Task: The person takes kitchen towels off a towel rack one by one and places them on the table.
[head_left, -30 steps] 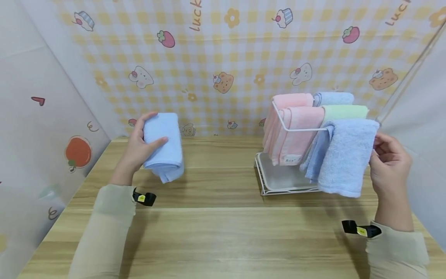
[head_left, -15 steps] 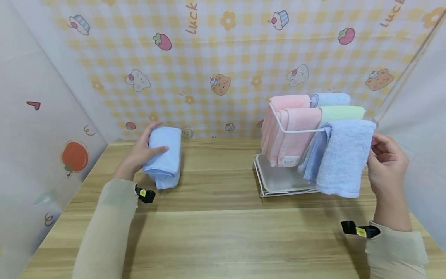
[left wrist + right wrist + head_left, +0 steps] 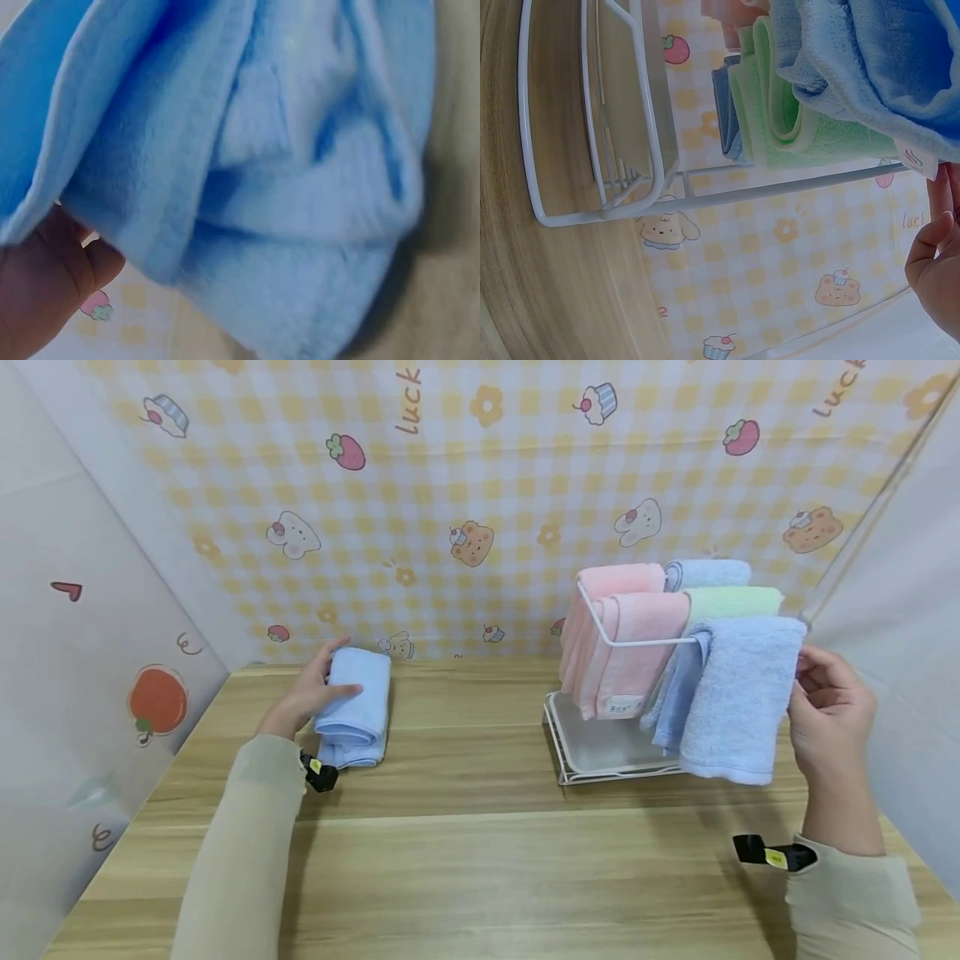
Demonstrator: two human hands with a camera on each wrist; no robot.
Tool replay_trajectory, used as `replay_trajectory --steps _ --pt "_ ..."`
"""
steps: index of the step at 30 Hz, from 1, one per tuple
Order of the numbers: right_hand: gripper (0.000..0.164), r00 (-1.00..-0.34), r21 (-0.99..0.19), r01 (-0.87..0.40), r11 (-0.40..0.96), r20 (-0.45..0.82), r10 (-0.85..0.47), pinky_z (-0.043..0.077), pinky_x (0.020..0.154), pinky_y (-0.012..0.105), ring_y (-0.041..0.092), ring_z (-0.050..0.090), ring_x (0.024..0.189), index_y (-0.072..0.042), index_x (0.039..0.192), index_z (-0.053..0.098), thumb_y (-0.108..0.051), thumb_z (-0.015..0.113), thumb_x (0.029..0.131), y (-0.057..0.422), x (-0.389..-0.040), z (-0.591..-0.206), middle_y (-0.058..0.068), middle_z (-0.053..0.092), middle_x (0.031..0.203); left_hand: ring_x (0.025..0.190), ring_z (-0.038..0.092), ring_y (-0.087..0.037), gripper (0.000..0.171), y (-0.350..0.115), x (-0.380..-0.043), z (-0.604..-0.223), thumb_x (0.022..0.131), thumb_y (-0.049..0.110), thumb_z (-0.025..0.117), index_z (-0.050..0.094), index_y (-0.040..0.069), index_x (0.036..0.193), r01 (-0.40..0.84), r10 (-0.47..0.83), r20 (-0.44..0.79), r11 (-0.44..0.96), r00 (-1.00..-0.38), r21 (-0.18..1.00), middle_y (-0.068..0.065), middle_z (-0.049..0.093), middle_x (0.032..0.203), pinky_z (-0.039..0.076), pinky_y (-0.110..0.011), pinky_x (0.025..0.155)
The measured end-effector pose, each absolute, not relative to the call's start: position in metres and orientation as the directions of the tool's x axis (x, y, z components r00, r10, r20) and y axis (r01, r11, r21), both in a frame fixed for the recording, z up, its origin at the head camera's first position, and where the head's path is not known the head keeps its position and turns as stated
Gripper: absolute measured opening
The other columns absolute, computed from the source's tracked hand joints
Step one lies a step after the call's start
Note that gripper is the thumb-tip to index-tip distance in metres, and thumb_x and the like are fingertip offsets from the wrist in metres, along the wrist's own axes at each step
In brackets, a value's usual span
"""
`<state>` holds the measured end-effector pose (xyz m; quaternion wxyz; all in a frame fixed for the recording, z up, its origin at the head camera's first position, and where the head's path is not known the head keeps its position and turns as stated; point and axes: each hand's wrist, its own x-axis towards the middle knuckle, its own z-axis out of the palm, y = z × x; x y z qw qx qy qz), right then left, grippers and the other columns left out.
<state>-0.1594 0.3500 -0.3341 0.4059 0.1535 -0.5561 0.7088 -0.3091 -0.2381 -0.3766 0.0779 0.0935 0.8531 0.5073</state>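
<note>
L grip: blue twl, prob. on tbl

"How's the left hand held, from where you're standing?"

"At the end of an outstretched left forearm, its thumb reaching inward, one finger stretched ahead."

"And the right hand?"

"Well apart from the left, beyond the right wrist, thumb and forefinger pinching, other fingers curled."

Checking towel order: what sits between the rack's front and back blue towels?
A green towel, just behind the front towel; the head view shows it.
</note>
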Motion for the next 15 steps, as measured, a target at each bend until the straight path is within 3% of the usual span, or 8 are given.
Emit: replay_trajectory --steps 3,9,15 --pt "0.027 -0.62 -0.667 -0.744 -0.034 0.672 0.405 0.049 0.06 0.014 0.012 0.06 0.07 0.023 0.109 0.061 0.028 0.05 0.084 0.349 -0.159 -0.334 0.007 0.067 0.084 0.138 0.039 -0.046 0.091 -0.242 -0.31 -0.382 0.093 -0.002 0.063 0.004 0.016 0.161 0.082 0.257 -0.044 0.459 -0.965 0.885 -0.033 0.032 0.154 0.048 -0.032 0.097" --pt "0.026 -0.611 -0.659 -0.751 -0.039 0.672 0.419 0.048 0.059 0.013 0.013 0.059 0.069 0.024 0.108 0.061 0.027 0.05 0.084 0.349 -0.16 -0.333 0.008 0.067 0.083 0.139 0.032 -0.057 0.091 -0.248 -0.307 -0.388 0.092 -0.005 0.063 0.004 0.011 0.16 0.101 0.266 -0.027 0.455 -0.963 0.885 -0.035 0.023 0.157 0.036 -0.061 0.11" --pt "0.027 -0.616 -0.65 -0.756 -0.078 0.665 0.421 0.049 0.06 0.014 0.014 0.06 0.07 0.023 0.107 0.062 0.028 0.051 0.083 0.351 -0.162 -0.334 0.009 0.067 0.083 0.141 0.027 -0.056 0.094 -0.251 -0.3 -0.39 0.092 0.008 0.07 0.006 0.014 0.161 0.069 0.266 -0.1 0.56 -0.959 0.826 -0.033 0.017 0.16 0.031 -0.064 0.113"
